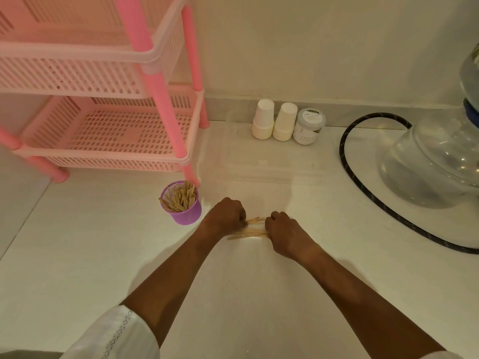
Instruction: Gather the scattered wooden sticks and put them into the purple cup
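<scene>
1. Loose wooden sticks [252,228] are seen flat on the countertop [77,242], between both hands; the purple cup [182,206], just left, is already part filled.
2. Left hand [225,213] and right hand [283,233] fingers are curled onto the stick ends.
3. Sticks judged light, stiff and easily spilled; best pinched at both ends.
4. Clear counter is left toward the cup; the pink rack [166,120] leg stands just behind it.

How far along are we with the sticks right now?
Done: the purple cup already holds a thick bundle of sticks. In hand: the left hand and right hand grip the ends of the loose sticks on the counter. Left: lift that bunch into the cup. No other strays visible.
</scene>
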A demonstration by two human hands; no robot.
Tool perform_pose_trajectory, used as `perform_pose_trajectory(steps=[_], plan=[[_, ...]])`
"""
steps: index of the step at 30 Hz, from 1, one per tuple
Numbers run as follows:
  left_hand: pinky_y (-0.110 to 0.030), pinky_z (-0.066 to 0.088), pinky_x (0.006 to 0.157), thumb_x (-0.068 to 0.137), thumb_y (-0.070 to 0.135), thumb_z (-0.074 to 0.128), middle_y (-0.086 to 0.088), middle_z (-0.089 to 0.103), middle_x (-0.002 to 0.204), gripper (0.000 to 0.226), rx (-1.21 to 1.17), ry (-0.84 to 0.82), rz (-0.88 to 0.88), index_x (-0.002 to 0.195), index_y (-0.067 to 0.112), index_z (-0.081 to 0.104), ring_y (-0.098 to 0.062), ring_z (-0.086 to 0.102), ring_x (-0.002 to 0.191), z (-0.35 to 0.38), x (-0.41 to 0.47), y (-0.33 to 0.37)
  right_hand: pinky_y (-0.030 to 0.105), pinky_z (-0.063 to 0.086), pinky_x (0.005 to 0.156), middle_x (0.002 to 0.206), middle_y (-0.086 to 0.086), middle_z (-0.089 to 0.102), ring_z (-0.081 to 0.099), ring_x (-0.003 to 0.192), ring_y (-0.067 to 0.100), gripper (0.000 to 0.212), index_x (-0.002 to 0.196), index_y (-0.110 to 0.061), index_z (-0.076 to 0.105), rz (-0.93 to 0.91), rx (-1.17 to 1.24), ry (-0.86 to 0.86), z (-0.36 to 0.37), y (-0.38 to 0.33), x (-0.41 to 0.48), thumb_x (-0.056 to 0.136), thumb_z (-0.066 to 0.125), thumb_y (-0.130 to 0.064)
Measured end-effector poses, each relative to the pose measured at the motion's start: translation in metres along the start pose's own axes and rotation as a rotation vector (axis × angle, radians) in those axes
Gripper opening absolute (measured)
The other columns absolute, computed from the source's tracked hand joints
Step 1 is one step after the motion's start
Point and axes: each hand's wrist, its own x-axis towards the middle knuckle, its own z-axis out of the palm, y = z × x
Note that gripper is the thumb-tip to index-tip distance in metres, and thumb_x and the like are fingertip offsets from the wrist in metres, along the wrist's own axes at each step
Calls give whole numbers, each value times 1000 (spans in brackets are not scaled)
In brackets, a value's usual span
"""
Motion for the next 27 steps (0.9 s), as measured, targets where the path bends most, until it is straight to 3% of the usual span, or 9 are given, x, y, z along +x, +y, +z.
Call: perform_pose_trajectory(steps=[5,7,11,19,23,27], plan=[[-26,50,75,88,30,68,-1,75,93,22,-39,6,-14,100,14,79,-13,62,79,2,0,0,38,46,85,119,8,53,52,111,25,28,121,-9,53,39,56,-83,-1,4,7,95,59,-16],[-29,54,79,89,30,66,-2,76,94,23,-44,5,-16,100,14,79,-15,65,82,2,0,0,37,46,84,118,8,52,52,110,26,26,119,-8,55,43,51,-100,-3,3,9,94,58,-13],[-26,48,73,89,30,66,-3,76,89,23,-36,12,-17,96,13,79,-14,62,76,4,0,0,36,47,82,115,8,54,54,105,25,23,116,-9,55,27,45,-52,-1,2,5,93,57,-10],[-35,58,81,89,27,67,-4,74,89,19,88,-9,20,96,15,79,-18,65,80,6,-1,1,37,48,79,111,12,59,55,97,26,23,114,-7,60,-64,-31,104,1,-8,-14,96,47,-2],[-36,58,80,89,23,65,-3,73,93,17,126,-16,48,96,16,79,-17,65,80,6,0,2,36,50,81,115,10,56,54,100,24,25,119,-8,59,-36,-37,96,1,-11,-16,96,49,-6],[-34,57,81,89,17,65,-4,70,96,13,160,-78,60,96,12,75,-20,66,85,5,2,3,32,41,75,116,7,49,52,103,23,26,117,-9,55,69,48,44,-2,-9,-8,91,56,-6]])
